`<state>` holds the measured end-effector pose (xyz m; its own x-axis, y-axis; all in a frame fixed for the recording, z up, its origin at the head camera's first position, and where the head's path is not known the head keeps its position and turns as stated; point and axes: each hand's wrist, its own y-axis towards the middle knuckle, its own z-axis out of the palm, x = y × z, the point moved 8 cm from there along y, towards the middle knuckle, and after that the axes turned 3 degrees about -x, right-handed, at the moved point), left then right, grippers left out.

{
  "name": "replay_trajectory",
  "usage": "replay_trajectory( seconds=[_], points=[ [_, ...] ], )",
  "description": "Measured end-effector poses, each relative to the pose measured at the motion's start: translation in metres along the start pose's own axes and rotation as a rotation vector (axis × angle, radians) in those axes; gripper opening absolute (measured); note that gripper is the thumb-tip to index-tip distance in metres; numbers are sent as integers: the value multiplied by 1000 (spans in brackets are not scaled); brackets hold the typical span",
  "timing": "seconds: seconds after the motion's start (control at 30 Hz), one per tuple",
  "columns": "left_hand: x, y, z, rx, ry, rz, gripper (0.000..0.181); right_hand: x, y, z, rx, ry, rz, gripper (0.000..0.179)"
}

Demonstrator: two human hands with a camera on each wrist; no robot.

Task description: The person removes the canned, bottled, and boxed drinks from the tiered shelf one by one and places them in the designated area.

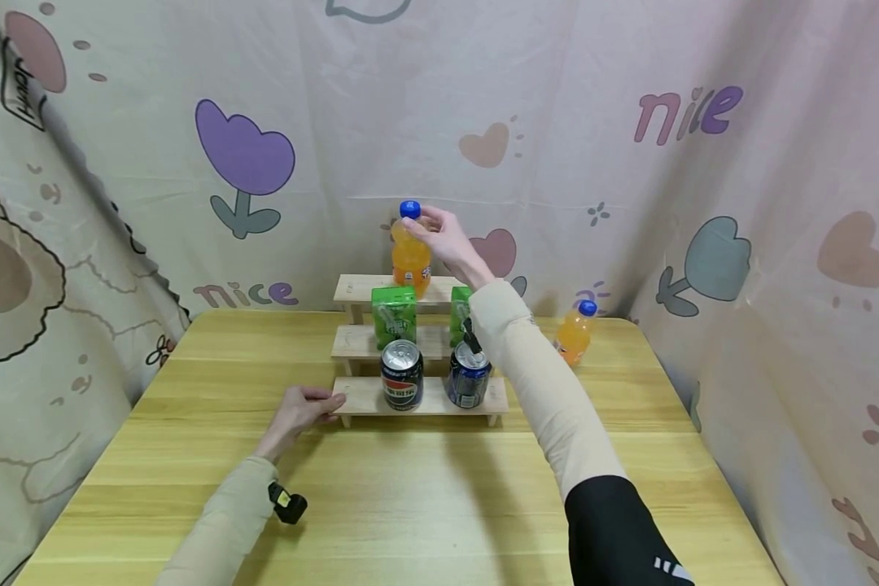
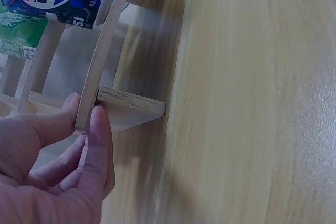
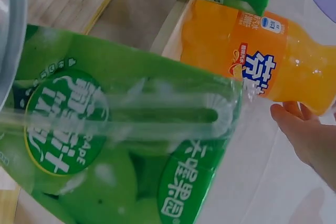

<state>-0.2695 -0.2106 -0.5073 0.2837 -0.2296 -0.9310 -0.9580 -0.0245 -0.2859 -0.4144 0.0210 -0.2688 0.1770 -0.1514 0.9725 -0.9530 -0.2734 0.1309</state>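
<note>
A three-tier wooden display rack (image 1: pixel 360 397) stands on the table. My left hand (image 1: pixel 299 417) pinches the left end of its lowest board between thumb and fingers; the left wrist view shows this board edge (image 2: pixel 93 85) close up. At the top tier, my right hand (image 1: pixel 445 241) grips an orange soda bottle (image 1: pixel 412 262) with a blue cap by its upper part. The bottle is upright, and its base is partly hidden behind a green juice box (image 1: pixel 394 316). In the right wrist view, the fingers curl about the bottle (image 3: pixel 247 56) near its shoulder.
Another green juice box (image 1: pixel 458 312) shares the middle tier, partly behind my right sleeve. Two dark soda cans, a left can (image 1: pixel 401 382) and a right can (image 1: pixel 470 379), stand on the lowest board. A second orange soda bottle (image 1: pixel 575 335) is on the table (image 1: pixel 630 423), right of the rack.
</note>
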Motion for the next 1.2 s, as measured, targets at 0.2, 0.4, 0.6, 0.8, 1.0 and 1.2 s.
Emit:
replay_trajectory(
  seconds=[0.2,0.4,0.6,0.8,1.0,1.2],
  points=[
    [-2,-2,-1,-6,16,2,37,5,-1,2,-30,-47,-23,42],
    [-1,-1,0,-8,-31,-10,36,16,-4,-7,-91,-79,-58,38],
    [0,0,2,-3,-75,-14,37,34,-11,-39,-153,-134,-92,42],
    [-1,-1,1,-12,-63,-17,38,35,-26,-86,-244,-84,-73,41],
    [0,-2,1,-16,-45,-17,37,15,-43,-133,-348,6,-47,36],
    [1,0,1,-17,-61,-12,35,-11,-61,-166,-412,-23,12,37]
  ],
)
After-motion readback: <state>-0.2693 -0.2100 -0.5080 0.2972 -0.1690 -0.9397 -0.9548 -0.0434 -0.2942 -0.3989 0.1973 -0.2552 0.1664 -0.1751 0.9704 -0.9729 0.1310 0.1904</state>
